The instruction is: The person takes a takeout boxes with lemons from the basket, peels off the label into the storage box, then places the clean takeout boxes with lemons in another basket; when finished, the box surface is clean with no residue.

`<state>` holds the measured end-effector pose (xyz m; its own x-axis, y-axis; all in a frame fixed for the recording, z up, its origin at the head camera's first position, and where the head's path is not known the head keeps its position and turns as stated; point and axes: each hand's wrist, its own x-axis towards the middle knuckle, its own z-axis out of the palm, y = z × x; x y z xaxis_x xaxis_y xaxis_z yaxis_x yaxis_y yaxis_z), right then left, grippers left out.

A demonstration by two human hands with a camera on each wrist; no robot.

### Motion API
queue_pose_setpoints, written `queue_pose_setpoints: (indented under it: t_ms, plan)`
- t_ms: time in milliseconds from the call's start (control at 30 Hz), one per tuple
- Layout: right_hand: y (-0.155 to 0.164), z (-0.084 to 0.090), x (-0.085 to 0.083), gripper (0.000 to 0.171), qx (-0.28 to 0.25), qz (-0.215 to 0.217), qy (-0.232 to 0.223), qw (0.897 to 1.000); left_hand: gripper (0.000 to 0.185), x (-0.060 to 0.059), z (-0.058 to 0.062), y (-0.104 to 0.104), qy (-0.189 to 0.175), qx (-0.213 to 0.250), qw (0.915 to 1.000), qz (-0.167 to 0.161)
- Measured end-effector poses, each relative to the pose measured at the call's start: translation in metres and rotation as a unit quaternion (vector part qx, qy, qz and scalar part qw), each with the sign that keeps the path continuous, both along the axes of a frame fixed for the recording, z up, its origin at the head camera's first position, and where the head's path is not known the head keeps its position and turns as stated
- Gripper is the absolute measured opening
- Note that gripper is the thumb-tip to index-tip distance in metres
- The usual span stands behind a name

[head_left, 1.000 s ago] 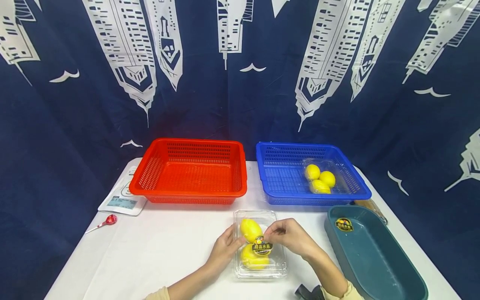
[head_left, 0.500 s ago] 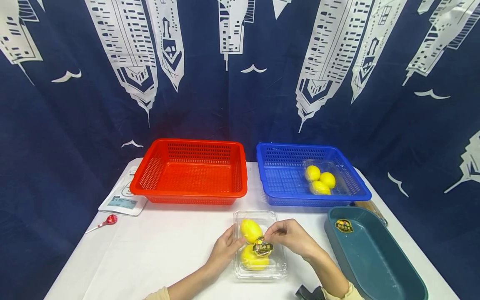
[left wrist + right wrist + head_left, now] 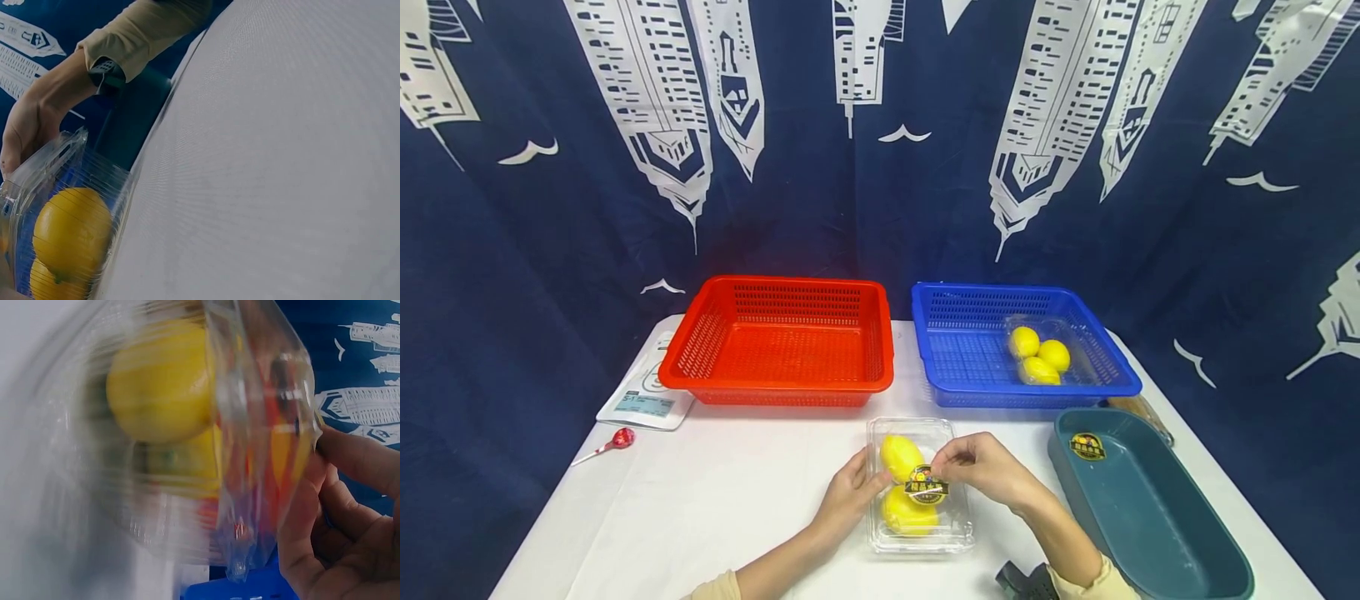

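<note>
A clear plastic box (image 3: pixel 920 533) with yellow lemons (image 3: pixel 901 457) lies on the white table (image 3: pixel 730 492) near its front edge. A round black and gold label (image 3: pixel 927 486) sits on its lid. My left hand (image 3: pixel 872 487) holds the box by its left side. My right hand (image 3: pixel 938 473) pinches the label's upper right edge over the lid. The left wrist view has the box (image 3: pixel 94 181), a lemon (image 3: pixel 72 231) and the right hand (image 3: pixel 28 131) behind it. In the blurred right wrist view, fingers (image 3: pixel 340 487) lie against the clear lid (image 3: pixel 262 425) beside a lemon (image 3: pixel 162 381).
An empty red basket (image 3: pixel 782 387) stands at the back left. A blue basket (image 3: pixel 970 392) beside it holds another clear box of lemons (image 3: pixel 1037 356). A teal tray (image 3: pixel 1150 533) with a label (image 3: pixel 1087 447) lies at the right. A lollipop (image 3: pixel 617 439) and a white pouch (image 3: pixel 643 400) lie left.
My right hand has shifted slightly up and right, and the label has come with it. The left hand and the box stay where they were.
</note>
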<state>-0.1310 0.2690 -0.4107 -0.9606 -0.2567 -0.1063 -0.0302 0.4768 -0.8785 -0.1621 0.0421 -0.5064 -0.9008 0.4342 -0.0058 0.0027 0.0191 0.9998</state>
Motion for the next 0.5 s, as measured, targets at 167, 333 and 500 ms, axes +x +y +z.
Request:
queue_pose_setpoints:
  t_ms: [167,333,500]
  plan:
    - [0.009,0.005,0.004,0.015,0.022,0.006,-0.006,1.0,0.075,0.0,0.001,0.0,0.001,0.003,1.0,-0.001]
    - [0.023,0.019,0.011,0.016,0.03,0.002,-0.014,0.999,0.075,0.001,0.002,-0.001,-0.002,0.006,1.0,-0.004]
    - [0.042,0.035,0.019,0.025,0.036,-0.022,-0.025,0.999,0.077,0.001,0.002,-0.001,-0.012,0.004,0.9999,-0.009]
